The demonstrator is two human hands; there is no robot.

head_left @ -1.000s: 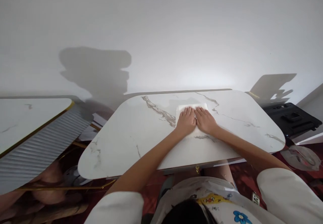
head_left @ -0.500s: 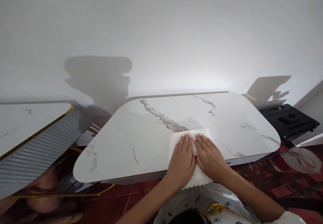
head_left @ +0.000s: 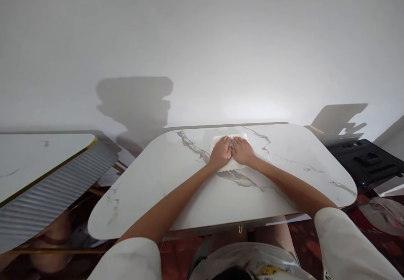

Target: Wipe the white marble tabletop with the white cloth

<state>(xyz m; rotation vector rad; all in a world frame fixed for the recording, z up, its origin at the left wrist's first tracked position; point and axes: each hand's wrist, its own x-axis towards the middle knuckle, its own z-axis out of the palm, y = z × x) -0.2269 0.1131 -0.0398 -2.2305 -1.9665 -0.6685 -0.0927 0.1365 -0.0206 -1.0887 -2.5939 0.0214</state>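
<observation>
A white cleaning cloth (head_left: 232, 164) with a wavy edge lies flat near the back of a white marble-patterned table (head_left: 151, 196). My left hand (head_left: 221, 150) presses down on the cloth's left part, its fingers bent over the fabric. Beside it, touching at the thumbs, my right hand (head_left: 242, 149) bears on the right part in the same way. Both arms reach forward across the tabletop. Grey-brown veins run over the surface around the cloth.
A plain wall (head_left: 202, 61) rises behind the table and carries shadows. At the left stands another marble-topped table (head_left: 41, 158) with gold trim and a ribbed side. A black case (head_left: 368, 160) sits at the right, with a clear plastic container (head_left: 383, 214) below it.
Both hands have pushed the cloth from the table's front edge away from me to near its back. The fingers, stretched out before, are now bent. The view has shifted slightly.
</observation>
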